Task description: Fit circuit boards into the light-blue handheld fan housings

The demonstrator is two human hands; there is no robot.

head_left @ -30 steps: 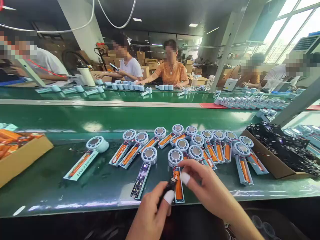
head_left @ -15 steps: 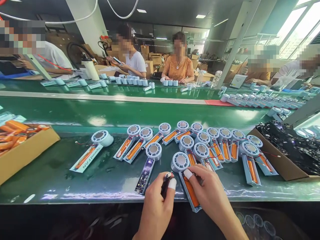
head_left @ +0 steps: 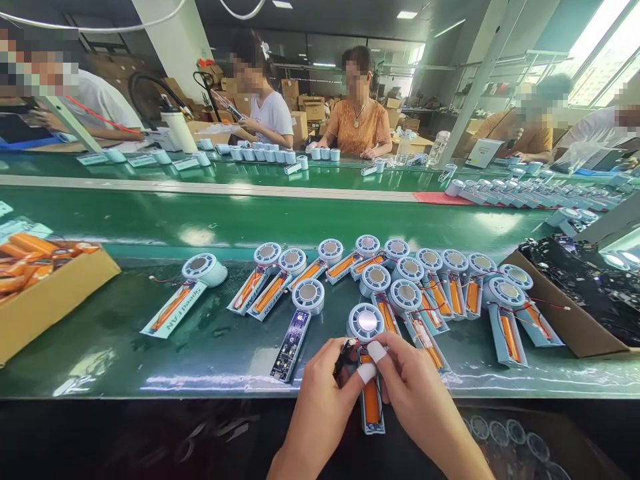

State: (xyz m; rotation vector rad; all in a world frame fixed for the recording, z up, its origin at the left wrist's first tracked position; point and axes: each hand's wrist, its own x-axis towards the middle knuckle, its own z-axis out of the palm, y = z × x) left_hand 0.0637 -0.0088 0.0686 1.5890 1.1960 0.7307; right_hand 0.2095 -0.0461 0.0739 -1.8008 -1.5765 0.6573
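A small dark circuit board [head_left: 346,360] is pinched in my left hand [head_left: 327,393], over the left side of a fan unit [head_left: 366,323] with an orange battery in its handle. My right hand [head_left: 417,383] is closed at the top of that handle, just below the round head; its fingertips hide what they pinch. Both thumbs wear white covers, and the hands nearly touch. To the left lies a fan unit [head_left: 308,296] with a circuit board [head_left: 290,350] fitted in its handle. Several fan units with orange batteries [head_left: 429,343] lie behind and to the right.
A cardboard box of orange batteries [head_left: 65,297] stands at the left, and a box of dark boards [head_left: 570,323] at the right. One fan unit [head_left: 200,270] lies apart at left. People sit across the green bench [head_left: 280,217].
My left hand and its board have moved right, closer to my right hand. The fan unit's handle has swung to point more straight toward me.
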